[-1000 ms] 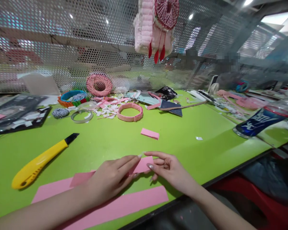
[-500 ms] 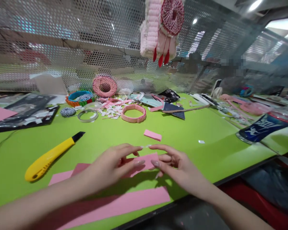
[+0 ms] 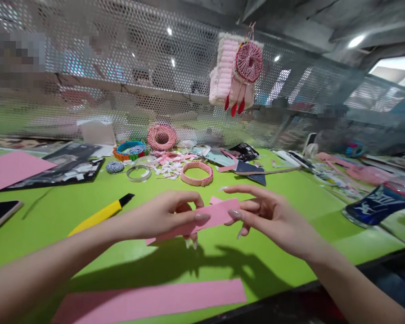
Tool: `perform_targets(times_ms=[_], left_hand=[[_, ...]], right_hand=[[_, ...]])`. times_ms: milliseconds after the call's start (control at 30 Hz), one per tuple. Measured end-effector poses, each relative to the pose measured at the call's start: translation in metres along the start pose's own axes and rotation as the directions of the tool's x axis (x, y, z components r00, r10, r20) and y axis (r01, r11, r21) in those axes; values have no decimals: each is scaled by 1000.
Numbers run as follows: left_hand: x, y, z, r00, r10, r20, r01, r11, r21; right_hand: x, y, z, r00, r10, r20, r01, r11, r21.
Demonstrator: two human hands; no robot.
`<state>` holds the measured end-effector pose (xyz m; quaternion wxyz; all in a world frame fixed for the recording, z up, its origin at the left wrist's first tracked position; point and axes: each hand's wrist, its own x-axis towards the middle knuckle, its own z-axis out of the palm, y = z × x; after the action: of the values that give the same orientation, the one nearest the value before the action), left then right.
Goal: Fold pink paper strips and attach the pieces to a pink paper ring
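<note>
Between my two hands a pink paper strip (image 3: 219, 213) is held up above the green table. My left hand (image 3: 175, 213) pinches its middle, thumb on top and fingers bent behind. At the strip's right end, my right hand (image 3: 266, 216) grips with thumb and fingers, its index finger stretched out. Just behind the strip shows part of a small pink paper piece (image 3: 216, 200). A wider pink paper strip (image 3: 155, 299) lies flat near the table's front edge. The yellow utility knife (image 3: 101, 216) rests to the left, its handle end hidden behind my left forearm.
Behind the hands lie a pink ring (image 3: 196, 174), a tape roll (image 3: 138, 173), paper scraps (image 3: 170, 167) and a wound pink ring (image 3: 162, 137). A phone (image 3: 2, 216) is at the left edge. A tilted bottle (image 3: 374, 204) lies right. A perforated metal screen (image 3: 182, 58) stands behind.
The held strip has been raised off the table and more of it shows. My right hand has shifted right. The whole view has tilted up and turned slightly left.
</note>
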<state>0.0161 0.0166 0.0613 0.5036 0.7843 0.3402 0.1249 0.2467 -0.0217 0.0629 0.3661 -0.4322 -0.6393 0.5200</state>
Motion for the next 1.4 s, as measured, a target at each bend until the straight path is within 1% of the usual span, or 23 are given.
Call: perform_targets(times_ms=[100, 167, 300, 400, 467, 600, 667, 833, 967, 1067, 1200, 1333, 1400], left_hand=[[-5, -1, -5, 999, -34, -38, 37, 997, 61], [-9, -2, -9, 997, -50, -56, 54, 996, 75], [-15, -7, -15, 995, -90, -37, 88, 996, -32], [-21, -14, -19, 976, -210, -49, 204, 973, -104], [-24, -18, -22, 966, -248, -72, 239, 965, -107], [-30, -20, -28, 985, -118, -128, 121, 993, 13], [-33, -19, -30, 987, -92, -132, 97, 995, 31], [-38, -19, -31, 987, -154, -53, 149, 986, -76], [-37, -19, -32, 980, -163, -110, 157, 986, -61], [-37, -17, -32, 982, -149, -114, 144, 988, -55], [-39, -13, -30, 983, -142, -120, 131, 987, -92], [-42, -12, -28, 986, -147, -76, 138, 984, -110], [-42, -12, -27, 988, -147, -53, 140, 984, -107]], right_hand=[[-1, -4, -6, 1000, 16, -20, -16, 1000, -9], [-3, -6, -9, 998, 18, -60, -19, 999, -27], [-8, -7, -19, 984, -2, -176, -18, 994, -109], [-11, -6, -30, 970, -45, -240, 5, 986, -165], [-13, -5, -36, 959, -68, -274, 15, 981, -191], [-18, -5, -43, 938, -98, -333, 17, 971, -237], [-21, -4, -45, 930, -110, -351, 11, 963, -271], [-27, -1, -47, 913, -121, -390, -2, 954, -301], [-32, 2, -51, 906, -107, -409, -17, 958, -287], [-37, 6, -57, 900, -77, -428, -52, 959, -280], [-43, 12, -63, 883, -37, -468, -99, 960, -262], [-48, 13, -61, 850, -19, -527, -125, 964, -236], [-51, 13, -60, 841, -7, -540, -134, 966, -222]])
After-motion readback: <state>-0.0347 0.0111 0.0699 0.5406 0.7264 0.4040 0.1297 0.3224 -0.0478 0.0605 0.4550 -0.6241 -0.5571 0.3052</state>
